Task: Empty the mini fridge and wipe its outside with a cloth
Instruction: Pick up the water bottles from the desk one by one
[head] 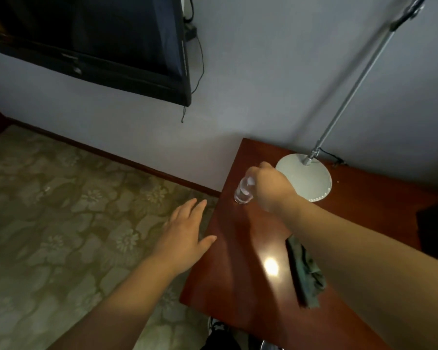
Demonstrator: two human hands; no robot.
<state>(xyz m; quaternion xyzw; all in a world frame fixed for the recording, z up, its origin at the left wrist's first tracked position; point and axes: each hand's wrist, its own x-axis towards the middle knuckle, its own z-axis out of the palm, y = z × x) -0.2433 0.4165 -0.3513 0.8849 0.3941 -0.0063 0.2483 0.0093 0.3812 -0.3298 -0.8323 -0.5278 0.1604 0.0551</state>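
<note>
Your right hand (268,188) pinches the bottle (242,194) by its top, standing it near the desk's (238,269) far left corner, presumably as unloaded stock; left hand (185,231) spread, empty.

The worktop (238,261) is glossy reddish-brown. The bottle (243,192) is clear. The cloth (309,276) is dull grey-green. The lamp base (311,180) is white and its pole (359,82) silver. The carpet (61,210) is olive-beige with a pale flower pattern. The wall (263,72) is pale grey, the skirting (127,160) dark brown, the TV (99,39) black.
</note>
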